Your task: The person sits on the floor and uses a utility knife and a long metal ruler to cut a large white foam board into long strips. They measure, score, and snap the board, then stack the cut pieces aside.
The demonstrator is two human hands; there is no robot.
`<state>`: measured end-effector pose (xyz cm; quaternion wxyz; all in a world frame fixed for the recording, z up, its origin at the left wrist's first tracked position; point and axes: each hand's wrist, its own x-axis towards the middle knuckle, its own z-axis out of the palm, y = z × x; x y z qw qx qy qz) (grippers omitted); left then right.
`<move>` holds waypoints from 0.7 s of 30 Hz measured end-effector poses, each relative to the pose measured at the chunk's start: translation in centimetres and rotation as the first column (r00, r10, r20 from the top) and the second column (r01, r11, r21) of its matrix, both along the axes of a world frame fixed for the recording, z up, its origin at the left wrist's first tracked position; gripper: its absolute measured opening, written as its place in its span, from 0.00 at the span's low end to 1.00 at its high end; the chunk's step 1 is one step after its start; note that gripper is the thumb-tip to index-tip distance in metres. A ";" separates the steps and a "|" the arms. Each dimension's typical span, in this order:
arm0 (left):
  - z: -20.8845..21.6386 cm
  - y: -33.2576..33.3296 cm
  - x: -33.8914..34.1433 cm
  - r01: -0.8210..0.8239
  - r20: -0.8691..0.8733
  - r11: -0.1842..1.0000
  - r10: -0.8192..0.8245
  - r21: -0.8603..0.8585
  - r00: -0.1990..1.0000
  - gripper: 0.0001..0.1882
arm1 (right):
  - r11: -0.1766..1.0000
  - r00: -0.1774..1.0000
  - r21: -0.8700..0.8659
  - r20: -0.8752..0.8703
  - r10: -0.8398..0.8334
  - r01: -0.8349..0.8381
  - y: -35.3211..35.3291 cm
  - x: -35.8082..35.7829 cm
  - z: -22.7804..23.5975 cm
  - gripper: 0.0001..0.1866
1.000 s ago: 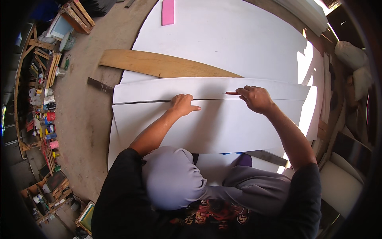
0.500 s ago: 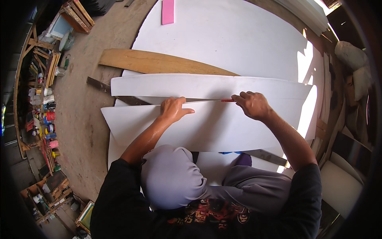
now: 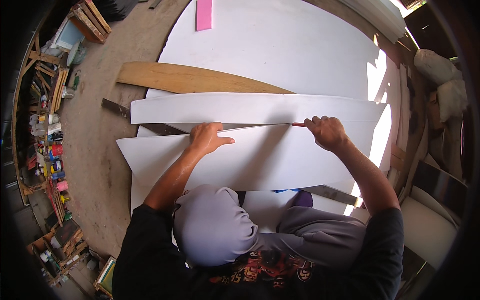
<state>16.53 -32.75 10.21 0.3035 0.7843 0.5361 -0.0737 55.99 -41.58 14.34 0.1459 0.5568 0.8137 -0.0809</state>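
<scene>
A white sheet, split by a long slit, lies across my front; its near strip (image 3: pixel 210 167) and far strip (image 3: pixel 200 107) are parted at the left and meet towards the right. My right hand (image 3: pixel 327 132) is closed round a slim red cutter knife (image 3: pixel 299 124), whose tip sits at the slit's right end. Further left, my left hand (image 3: pixel 205 137) grips the near strip's cut edge, fingers bent over it and thumb stretched out to the right. The fingertips are hidden in the gap.
Beyond the far strip lie a tapered brown wooden board (image 3: pixel 190 77) and a big white sheet (image 3: pixel 260 45) with a pink strip (image 3: pixel 204 15) on it. A dark metal bar (image 3: pixel 116 107) pokes out at the left. Paint cans (image 3: pixel 57 150) and wooden frames (image 3: pixel 90 22) line the left side.
The knife in my right hand has moved right along the sheet, and the slit reaches further right behind it. My left hand keeps its grip on the near strip. The view has shifted slightly.
</scene>
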 end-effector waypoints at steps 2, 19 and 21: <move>0.2 0.2 -0.6 0.002 -0.016 1.000 -0.002 0.001 1.000 0.31 | 1.000 1.000 0.022 0.020 -0.015 0.015 -0.3 1.6 -0.2 0.13; -5.4 2.7 3.1 0.133 -0.041 0.989 -0.136 -0.069 0.990 0.35 | 0.978 0.934 0.137 -0.344 -0.099 0.155 1.0 -0.4 -0.7 0.11; -5.6 1.2 4.4 0.165 -0.011 0.986 -0.165 -0.001 0.986 0.34 | 0.986 0.942 0.120 -0.327 -0.074 0.119 1.2 -1.7 -0.6 0.11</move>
